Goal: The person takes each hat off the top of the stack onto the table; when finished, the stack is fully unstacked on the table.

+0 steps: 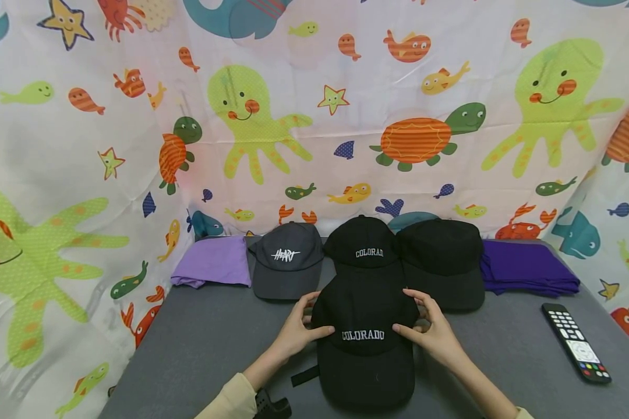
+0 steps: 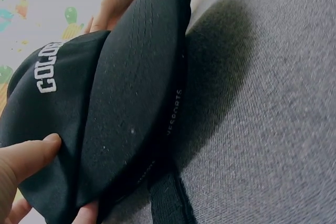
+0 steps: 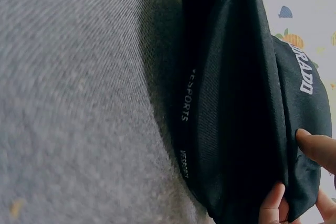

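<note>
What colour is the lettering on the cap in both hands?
The lettering is white, on a black cap; the head view shows it best.

The grey fabric-covered bench (image 1: 204, 337) carries, left to right, a folded lilac cloth (image 1: 215, 262), a charcoal HEART cap (image 1: 287, 273), a white-lettered black cap (image 1: 364, 235), a plain black cap (image 1: 445, 256), a folded deep-purple cloth (image 1: 526, 267) and an oblong black plastic remote (image 1: 576, 343).

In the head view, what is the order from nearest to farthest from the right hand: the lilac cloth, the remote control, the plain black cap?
From the right hand:
1. Plain black cap, just beyond it.
2. Remote control, to its right.
3. Lilac cloth, at the back left.
</note>
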Demonstrator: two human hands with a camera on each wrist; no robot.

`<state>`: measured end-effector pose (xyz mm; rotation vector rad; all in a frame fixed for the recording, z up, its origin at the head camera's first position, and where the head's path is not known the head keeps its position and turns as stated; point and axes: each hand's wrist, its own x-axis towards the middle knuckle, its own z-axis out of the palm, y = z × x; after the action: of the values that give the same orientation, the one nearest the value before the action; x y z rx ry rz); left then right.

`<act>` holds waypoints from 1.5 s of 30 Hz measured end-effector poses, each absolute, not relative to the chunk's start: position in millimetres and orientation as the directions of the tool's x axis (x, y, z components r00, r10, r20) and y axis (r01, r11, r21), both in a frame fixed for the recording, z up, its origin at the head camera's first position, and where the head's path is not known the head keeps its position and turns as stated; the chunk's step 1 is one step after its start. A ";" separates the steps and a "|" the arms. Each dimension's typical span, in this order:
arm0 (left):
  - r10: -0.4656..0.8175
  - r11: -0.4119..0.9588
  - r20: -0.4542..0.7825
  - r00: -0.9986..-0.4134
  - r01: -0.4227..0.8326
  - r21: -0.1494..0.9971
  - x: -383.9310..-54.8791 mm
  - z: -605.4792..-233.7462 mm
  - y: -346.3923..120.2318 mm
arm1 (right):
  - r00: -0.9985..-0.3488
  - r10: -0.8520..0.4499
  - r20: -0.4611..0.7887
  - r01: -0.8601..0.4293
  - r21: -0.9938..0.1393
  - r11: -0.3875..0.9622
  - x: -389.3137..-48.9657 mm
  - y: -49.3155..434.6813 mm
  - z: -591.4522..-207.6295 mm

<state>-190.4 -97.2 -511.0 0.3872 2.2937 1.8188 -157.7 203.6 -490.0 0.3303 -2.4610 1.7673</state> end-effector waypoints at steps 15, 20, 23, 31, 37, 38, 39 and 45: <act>0.292 0.226 0.082 -0.953 0.152 0.962 -185.1 -503.8 -99.3 | -0.977 -0.097 0.188 -0.209 -0.931 0.301 -153.6 198.7 -484.4; 0.285 0.243 0.118 -0.951 0.191 0.951 -180.7 -492.6 -101.0 | -0.977 -0.101 0.187 -0.209 -0.932 0.296 -151.6 196.5 -481.4; 0.288 0.244 0.129 -0.949 0.203 0.948 -174.8 -478.5 -101.9 | -0.978 -0.099 0.181 -0.203 -0.935 0.292 -150.0 194.8 -479.0; 0.280 0.236 0.103 -0.954 0.172 0.956 -163.2 -454.5 -109.1 | -0.981 -0.092 0.173 -0.193 -0.931 0.310 -146.6 185.0 -471.2; 0.267 0.155 0.093 -0.959 0.138 0.978 -163.0 -457.4 -123.4 | -0.977 -0.106 0.187 -0.211 -0.927 0.311 -147.2 173.3 -467.4; 0.267 0.133 0.092 -0.959 0.131 0.982 -163.1 -458.2 -126.1 | -0.976 -0.110 0.187 -0.213 -0.926 0.311 -147.5 171.0 -466.9; 0.266 0.116 0.086 -0.960 0.121 0.986 -163.2 -458.8 -129.0 | -0.976 -0.113 0.189 -0.215 -0.926 0.310 -147.7 168.7 -466.3; 0.269 0.030 0.113 -0.956 0.126 0.992 -163.1 -466.7 -143.4 | -0.971 -0.140 0.195 -0.228 -0.932 0.283 -146.2 154.9 -459.5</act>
<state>-163.1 -143.4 -466.7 0.4197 2.1760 2.0759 -146.2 154.9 -459.5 0.3525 -2.4556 1.8026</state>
